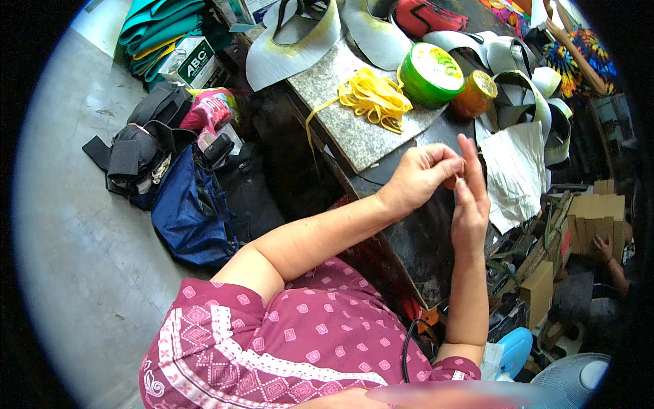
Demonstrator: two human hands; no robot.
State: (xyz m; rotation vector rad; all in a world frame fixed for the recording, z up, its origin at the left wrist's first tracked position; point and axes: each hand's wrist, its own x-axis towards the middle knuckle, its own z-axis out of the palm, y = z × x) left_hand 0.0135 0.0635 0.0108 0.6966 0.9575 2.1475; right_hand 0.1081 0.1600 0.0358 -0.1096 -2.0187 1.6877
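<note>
My left hand is closed in a pinch, thumb against bent fingers, over the dark tabletop. Facing it, my right hand has its fingers stretched upward, with the thumb near the left fingertips. A tiny pale bit shows between the hands, too small to name. Beyond them, a tangle of yellow flat strap lies on a speckled stone slab, one end hanging over its edge. A green round tub and an amber jar stand behind my hands. A crumpled white sheet lies to the right.
Grey-white curved pieces with yellowish edges lie at the back, near a red pouch. Bags sit on the floor at left. Another person's hand touches cardboard at right; a fan stands lower right.
</note>
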